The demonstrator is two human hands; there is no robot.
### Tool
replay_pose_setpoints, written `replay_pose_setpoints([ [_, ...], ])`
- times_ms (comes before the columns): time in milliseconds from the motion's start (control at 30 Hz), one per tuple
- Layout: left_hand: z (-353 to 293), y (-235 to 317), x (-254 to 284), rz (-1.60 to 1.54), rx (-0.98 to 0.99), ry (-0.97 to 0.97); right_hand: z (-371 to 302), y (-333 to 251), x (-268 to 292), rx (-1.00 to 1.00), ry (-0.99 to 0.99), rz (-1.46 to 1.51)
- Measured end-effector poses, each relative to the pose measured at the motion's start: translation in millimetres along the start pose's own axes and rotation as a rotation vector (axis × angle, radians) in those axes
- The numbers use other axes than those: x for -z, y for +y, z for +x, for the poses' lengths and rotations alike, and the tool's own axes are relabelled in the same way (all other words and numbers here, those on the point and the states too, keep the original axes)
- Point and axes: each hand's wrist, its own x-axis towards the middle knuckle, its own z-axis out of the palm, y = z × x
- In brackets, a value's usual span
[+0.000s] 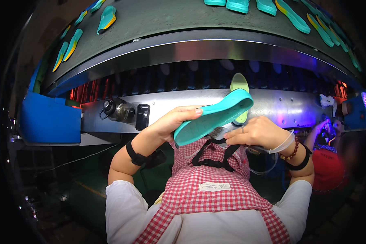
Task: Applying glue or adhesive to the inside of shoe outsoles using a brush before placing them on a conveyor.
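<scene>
My left hand (182,118) is closed around the side of a teal shoe sole (215,116), held tilted in front of my chest, its hollow side toward me. Just beneath the sole, my right hand (254,133) has its fingers closed on what looks like a flat brush with greyish bristles (218,133); its handle is mostly hidden in my grip. A clear plastic strip (288,143) loops from my right wrist. Behind the teal sole lies a pale green sole-shaped piece (239,82) on the metal ledge, its middle covered.
Beyond the metal ledge (183,99) runs a conveyor belt (166,24) carrying several teal and yellow soles (107,19). A dark bottle (118,110) and a black phone-like rectangle (142,116) rest at left. Blue boxes (53,120) flank the ledge. A person in red (329,166) works at right.
</scene>
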Motion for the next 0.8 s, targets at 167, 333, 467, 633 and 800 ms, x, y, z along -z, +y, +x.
replay_pose_setpoints([
  [167, -4.6, -0.8, 1.0, -0.040, -0.019, -0.019, -6.3, 22.5, 7.3, -0.016, 0.178, 0.267],
  [333, -0.5, -10.1, 13.6, -0.063, -0.053, 0.026, -16.8, 22.2, -6.0, -0.157, 0.136, 0.548],
  [467, 13.5, -29.3, 13.5, -0.416, -0.106, -0.018, 3.7, 0.8, -24.8, -0.336, 0.383, 1.196],
  [633, 25.4, -40.1, 18.0, -0.558, -0.134, -0.037, 15.0, 7.5, -60.7, -0.396, 0.618, 1.013],
  [800, 29.8, -47.8, 19.7, -0.631, -0.133, -0.043, 15.4, 6.1, -73.4, -0.309, 0.748, 0.645],
])
